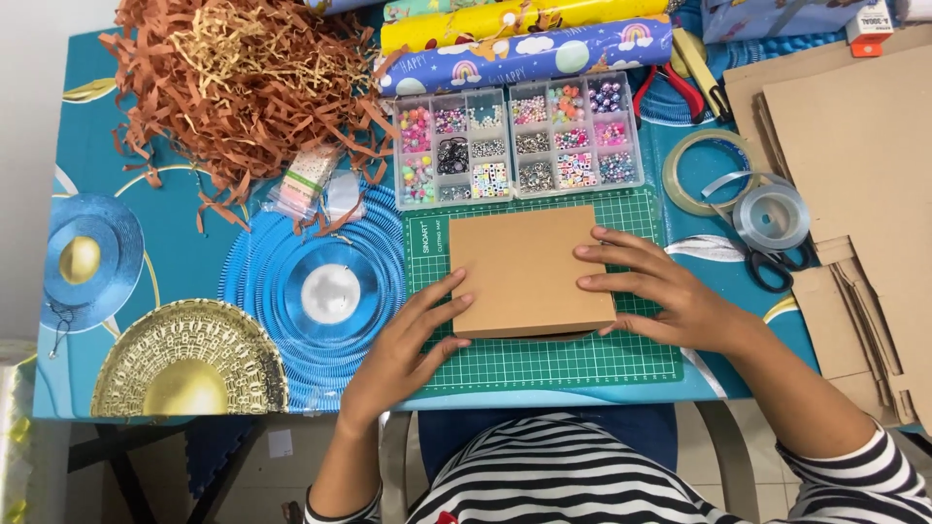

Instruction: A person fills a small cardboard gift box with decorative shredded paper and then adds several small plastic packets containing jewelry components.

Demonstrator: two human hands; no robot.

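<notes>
While both hands rest on it, the flat brown cardboard box (529, 270) lies in the middle of the green cutting mat with white grid lines (544, 364), directly in front of the person. Its long axis runs from left to right across the mat, a little tilted, and its long edges face the person and the bead trays.

The left hand (413, 344) comes from the near left corner. Its fingers are spread and almost straight, with the fingertips (456, 303) lying on the box's left edge and lower left corner; it grips nothing and only presses or steadies. The right hand (660, 286) comes from the right side. It is also open and flat, the fingers laid over the right edge of the box top, with the thumb low near the bottom right corner. It closes on nothing.

So the box sits between the two hands, and both are equally close, each touching its own short end.

Just behind the mat stand two clear plastic organiser trays with coloured beads (515, 141). A heap of brown shredded paper (243, 87) lies well apart at the far left, and a roll of clear tape (704, 170) near the right.
</notes>
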